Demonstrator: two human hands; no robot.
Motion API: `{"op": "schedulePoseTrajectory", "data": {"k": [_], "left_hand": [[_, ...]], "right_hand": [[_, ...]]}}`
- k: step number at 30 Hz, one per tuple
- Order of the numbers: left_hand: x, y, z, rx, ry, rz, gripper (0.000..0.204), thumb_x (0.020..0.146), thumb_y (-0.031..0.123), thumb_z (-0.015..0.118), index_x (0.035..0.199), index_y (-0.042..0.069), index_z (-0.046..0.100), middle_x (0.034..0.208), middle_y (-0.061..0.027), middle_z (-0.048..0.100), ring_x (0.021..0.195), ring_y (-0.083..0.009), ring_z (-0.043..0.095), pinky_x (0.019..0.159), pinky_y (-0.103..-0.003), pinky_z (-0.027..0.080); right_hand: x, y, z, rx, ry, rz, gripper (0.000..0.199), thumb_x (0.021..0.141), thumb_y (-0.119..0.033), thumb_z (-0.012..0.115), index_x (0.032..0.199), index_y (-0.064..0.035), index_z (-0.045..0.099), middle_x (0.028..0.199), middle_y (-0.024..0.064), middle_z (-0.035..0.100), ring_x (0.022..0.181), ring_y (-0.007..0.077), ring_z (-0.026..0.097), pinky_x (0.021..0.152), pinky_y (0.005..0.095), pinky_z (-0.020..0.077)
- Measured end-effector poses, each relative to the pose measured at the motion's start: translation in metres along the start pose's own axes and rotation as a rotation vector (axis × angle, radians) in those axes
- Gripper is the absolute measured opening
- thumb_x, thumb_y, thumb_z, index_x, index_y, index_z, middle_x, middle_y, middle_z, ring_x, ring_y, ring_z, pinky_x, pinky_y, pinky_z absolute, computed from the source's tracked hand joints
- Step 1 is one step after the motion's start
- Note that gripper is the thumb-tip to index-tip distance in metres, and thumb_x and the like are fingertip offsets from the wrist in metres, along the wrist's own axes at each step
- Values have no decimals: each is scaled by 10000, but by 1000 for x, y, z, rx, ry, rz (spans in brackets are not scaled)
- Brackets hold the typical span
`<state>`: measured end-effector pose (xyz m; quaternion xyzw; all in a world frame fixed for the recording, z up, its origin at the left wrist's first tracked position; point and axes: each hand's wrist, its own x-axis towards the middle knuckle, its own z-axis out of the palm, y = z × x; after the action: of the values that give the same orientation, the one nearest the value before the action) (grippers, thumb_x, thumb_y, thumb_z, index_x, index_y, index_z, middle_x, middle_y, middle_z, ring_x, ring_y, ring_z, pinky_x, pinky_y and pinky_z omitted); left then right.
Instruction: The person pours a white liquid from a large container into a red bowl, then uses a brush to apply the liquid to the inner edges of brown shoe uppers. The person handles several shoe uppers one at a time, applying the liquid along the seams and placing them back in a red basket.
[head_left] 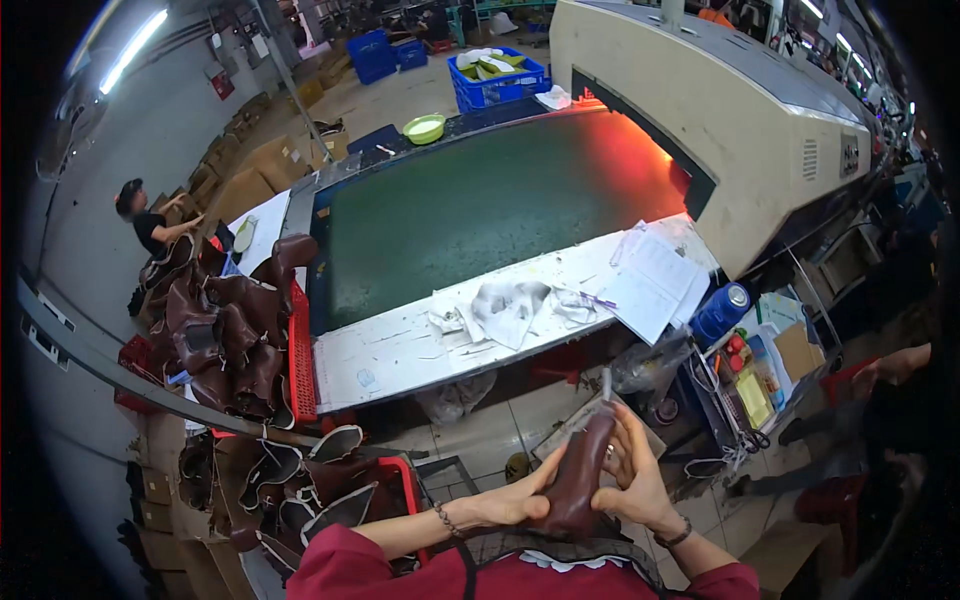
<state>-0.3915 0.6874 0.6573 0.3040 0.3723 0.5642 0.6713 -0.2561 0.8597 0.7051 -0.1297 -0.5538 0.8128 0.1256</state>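
Observation:
Close to my body, both hands are on a dark brown leather boot upper (581, 470), which stands tilted with its narrow end away from me. My left hand (520, 500) grips its lower left side, thumb pressed on the leather. Around the other side wraps my right hand (638, 485), thumb low and fingers along the upper part. A pale strip shows at the far tip. To my left, similar brown uppers (225, 325) are heaped over a red basket (301, 355). More uppers (325, 490) with pale linings lie in a lower red-rimmed container.
Ahead runs a green conveyor belt (460, 210) into a beige machine (740, 120) glowing red inside. White rags (505, 312) and papers (655, 280) lie on its near ledge. A blue flask (720, 312) and a tool box (760, 385) are at right. Another person (155, 220) stands far left.

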Motion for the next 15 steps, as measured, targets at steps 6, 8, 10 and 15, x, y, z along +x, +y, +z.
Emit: {"op": "schedulePoseTrajectory", "data": {"k": [6, 8, 10, 15], "left_hand": [[-30, -14, -58, -315, 266, 6, 1114, 838, 771, 491, 1583, 202, -111, 1631, -90, 113, 1489, -227, 172, 1190, -394, 223], [-36, -21, -82, -360, 369, -40, 1069, 866, 750, 470, 1582, 214, -116, 1626, -92, 130, 1481, -233, 195, 1183, -392, 245], [-47, -18, -95, -183, 428, 69, 1098, 909, 582, 619, 1570, 183, -161, 1599, -152, 198, 1441, -237, 277, 1149, -394, 300], [-78, 54, -75, 360, 603, 161, 1187, 810, 126, 801, 1586, 146, -97, 1515, -203, 357, 1363, -261, 408, 1123, -355, 323]], "right_hand": [[41, 36, 41, -375, -205, 122, 1254, 669, -160, 929, 1588, -100, 78, 1572, 182, 275, 1419, 273, 363, 1075, 397, 409], [68, 45, 55, -583, -250, 48, 1101, 746, -100, 863, 1580, -81, 146, 1493, 177, 406, 1289, 229, 508, 981, 343, 489], [89, 50, 65, -448, -255, 78, 946, 818, -124, 809, 1560, -57, 226, 1399, 193, 506, 1169, 224, 590, 870, 323, 548], [144, 76, 55, -65, -202, 80, 692, 885, -4, 697, 1480, 31, 347, 1309, 97, 567, 1179, 154, 539, 1001, 325, 461]]}}
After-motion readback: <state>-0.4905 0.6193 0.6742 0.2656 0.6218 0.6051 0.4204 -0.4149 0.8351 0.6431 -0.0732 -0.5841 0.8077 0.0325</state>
